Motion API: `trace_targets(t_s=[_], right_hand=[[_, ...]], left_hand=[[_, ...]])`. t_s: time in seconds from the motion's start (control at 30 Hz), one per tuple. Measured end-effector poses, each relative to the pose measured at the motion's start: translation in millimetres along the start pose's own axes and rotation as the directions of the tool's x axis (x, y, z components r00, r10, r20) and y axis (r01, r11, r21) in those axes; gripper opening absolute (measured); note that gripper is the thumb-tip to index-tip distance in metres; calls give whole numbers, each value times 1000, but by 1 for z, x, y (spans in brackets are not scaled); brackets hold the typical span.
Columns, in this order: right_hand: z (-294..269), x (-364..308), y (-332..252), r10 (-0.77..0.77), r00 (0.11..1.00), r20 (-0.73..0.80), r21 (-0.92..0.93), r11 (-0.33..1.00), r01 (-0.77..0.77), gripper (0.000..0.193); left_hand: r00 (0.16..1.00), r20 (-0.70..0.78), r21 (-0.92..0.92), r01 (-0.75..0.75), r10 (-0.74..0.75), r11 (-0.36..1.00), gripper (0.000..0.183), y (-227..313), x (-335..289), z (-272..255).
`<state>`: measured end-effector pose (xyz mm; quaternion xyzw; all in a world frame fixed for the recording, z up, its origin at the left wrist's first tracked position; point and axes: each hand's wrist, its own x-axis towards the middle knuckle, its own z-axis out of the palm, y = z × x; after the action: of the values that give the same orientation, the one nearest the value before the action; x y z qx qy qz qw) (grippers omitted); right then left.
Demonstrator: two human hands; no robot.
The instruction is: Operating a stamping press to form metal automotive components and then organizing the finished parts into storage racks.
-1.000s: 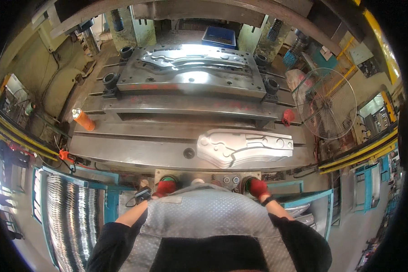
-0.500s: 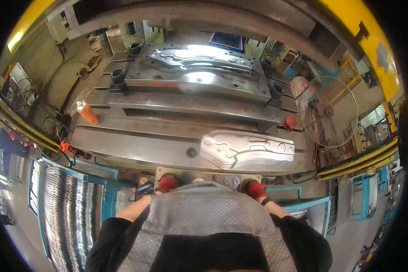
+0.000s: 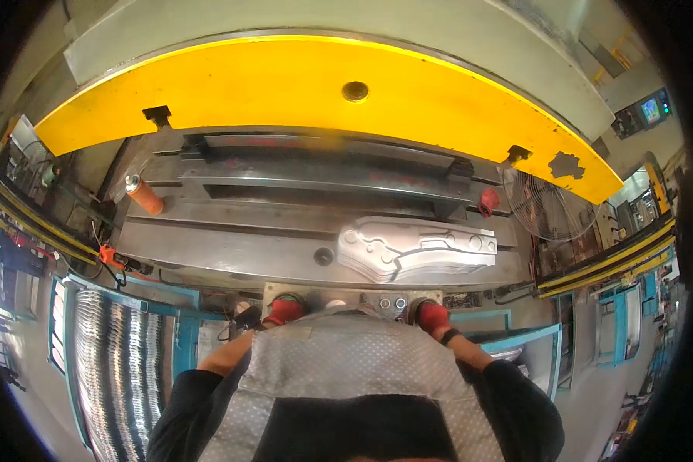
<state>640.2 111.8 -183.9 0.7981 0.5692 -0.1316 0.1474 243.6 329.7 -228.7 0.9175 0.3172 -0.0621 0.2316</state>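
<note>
My left hand [image 3: 287, 309], in a red glove, rests at a dark round button guard at the left end of a pale control panel [image 3: 346, 296]. At the panel's other end my right hand [image 3: 433, 317], also red-gloved, reaches into a matching guard. The guards and my apron hide the fingers of both hands. Just beyond the panel, a stack of silver stamped metal panels [image 3: 416, 250] lies on the steel press bed [image 3: 231, 245]. The yellow press slide [image 3: 285, 85] is low over the bed and covers the die from sight.
An orange spray can [image 3: 144, 195] stands at the bed's left, and a red cloth-like bundle [image 3: 488, 202] lies at the right. Beyond that is a wire-caged fan [image 3: 547, 208]. A teal rack [image 3: 183, 346] holds stacked metal parts [image 3: 119, 362] at my left. Yellow-striped rails [image 3: 608, 266] flank the press.
The yellow press slide has come down in front of me and now hides the die and the formed part on it. My hands stay at the control panel.
</note>
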Motion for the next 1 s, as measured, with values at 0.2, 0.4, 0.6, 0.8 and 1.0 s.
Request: trace_targets(t_s=[0.2,0.4,0.6,0.8,1.0], right_hand=[[-8,9,31,-32,991,133,228,974,1,26],[-42,-17,24,-316,948,-26,343,888,305,37],[-149,-78,-60,68,984,166,595,788,-155,47],[-62,-119,-33,157,981,111,710,679,-189,37],[-42,-172,-38,327,905,273,717,558,-418,36]], left_hand=[[1000,7,6,-22,22,1000,32,-4,-2,-5],[988,120,47,-99,92,994,32,10,2,-105],[704,-682,121,-154,195,981,37,62,147,-313],[725,-569,309,-250,389,918,51,65,292,-429],[847,-425,448,-110,319,887,62,23,337,-449]])
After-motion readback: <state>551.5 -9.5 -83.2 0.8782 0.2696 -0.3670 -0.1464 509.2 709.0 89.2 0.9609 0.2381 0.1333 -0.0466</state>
